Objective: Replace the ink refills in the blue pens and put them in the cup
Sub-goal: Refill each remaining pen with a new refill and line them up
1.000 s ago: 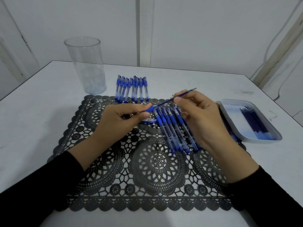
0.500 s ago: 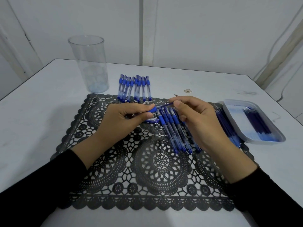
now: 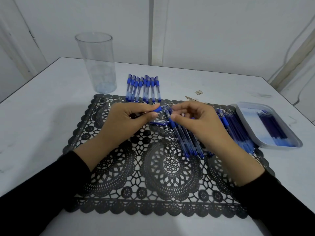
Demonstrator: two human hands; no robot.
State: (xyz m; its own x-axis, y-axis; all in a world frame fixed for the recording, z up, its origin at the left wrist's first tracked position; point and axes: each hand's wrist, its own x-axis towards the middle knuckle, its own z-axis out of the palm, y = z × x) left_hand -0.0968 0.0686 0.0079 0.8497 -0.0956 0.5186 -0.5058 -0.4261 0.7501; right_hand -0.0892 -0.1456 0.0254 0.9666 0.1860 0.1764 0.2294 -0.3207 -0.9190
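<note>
The left hand (image 3: 129, 121) has a closed grip: thumb and fingers curl round a blue pen with a clear barrel (image 3: 157, 109). It holds the pen just above the mat in the middle of the frame, with the blue rubber sleeve poking out to the right. The right hand (image 3: 196, 123) meets that front end with curled fingers, thumb and forefinger drawn close together. I cannot tell whether its grip has hold of the pen's tip or of some small part.

This looks like closing up the pen's front end around a refill. To do it well, the left grip should stay firm behind the sleeve so the barrel cannot roll. The right fingertips should work straight along the pen's axis, over the mat, so a dropped part does not run off.

Beneath the right hand a loose bunch of blue pens (image 3: 185, 138) lies on the black lace-pattern mat (image 3: 170, 169). Above the mat's upper edge, a row of blue pens (image 3: 143, 89) rests on the white bench (image 3: 42, 116). At the right edge of the frame, a shallow grey tray (image 3: 242, 120) holds dark blue ink refills (image 3: 272, 126). The tall clear plastic cup (image 3: 97, 65) stands at upper left, well apart from the hands, with no pens visible in it.
</note>
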